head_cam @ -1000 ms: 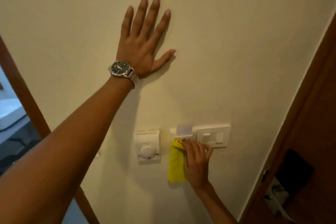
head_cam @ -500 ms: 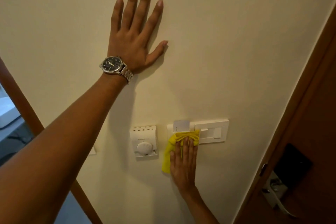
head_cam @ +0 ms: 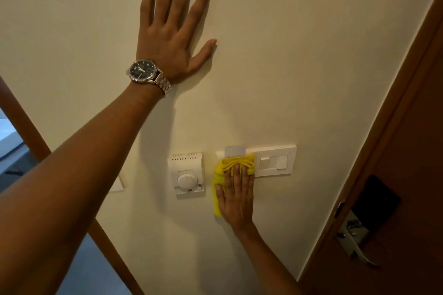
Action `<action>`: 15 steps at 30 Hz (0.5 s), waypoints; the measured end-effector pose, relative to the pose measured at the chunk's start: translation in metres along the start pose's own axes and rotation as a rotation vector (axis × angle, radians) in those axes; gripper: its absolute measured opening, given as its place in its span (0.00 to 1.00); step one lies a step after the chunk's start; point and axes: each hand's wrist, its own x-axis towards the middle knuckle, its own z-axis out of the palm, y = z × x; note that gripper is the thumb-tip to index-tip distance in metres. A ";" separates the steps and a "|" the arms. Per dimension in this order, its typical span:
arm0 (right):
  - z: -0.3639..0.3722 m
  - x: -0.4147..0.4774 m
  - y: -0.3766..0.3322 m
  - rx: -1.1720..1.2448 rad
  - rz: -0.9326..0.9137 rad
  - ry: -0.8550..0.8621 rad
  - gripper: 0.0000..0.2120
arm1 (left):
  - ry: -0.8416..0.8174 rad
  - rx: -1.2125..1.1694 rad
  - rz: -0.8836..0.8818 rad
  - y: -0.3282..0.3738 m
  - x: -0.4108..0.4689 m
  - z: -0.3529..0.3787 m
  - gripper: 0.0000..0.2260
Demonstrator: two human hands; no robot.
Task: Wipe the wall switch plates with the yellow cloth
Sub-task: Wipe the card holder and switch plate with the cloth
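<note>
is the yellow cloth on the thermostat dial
No, the right hand presses the yellow cloth against the switch plate, clear of the thermostat.

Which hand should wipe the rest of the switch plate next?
The right hand: it presses the yellow cloth on the switch plate, beside the switches. The left hand lies flat on the wall, higher up, without a cloth.

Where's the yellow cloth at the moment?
In the head view, the yellow cloth is just below centre, pressed to the wall by the right hand, over the left end of the switch plate and just right of the thermostat.
</note>
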 end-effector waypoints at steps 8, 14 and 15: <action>0.000 -0.004 -0.008 -0.033 0.050 -0.033 0.34 | 0.014 0.015 0.002 -0.001 0.000 0.000 0.34; -0.003 -0.031 -0.010 -0.009 0.018 -0.059 0.34 | -0.027 0.000 -0.009 0.000 -0.001 -0.004 0.34; -0.002 -0.033 -0.007 -0.022 0.004 -0.051 0.33 | -0.031 -0.006 -0.003 0.000 -0.001 -0.006 0.34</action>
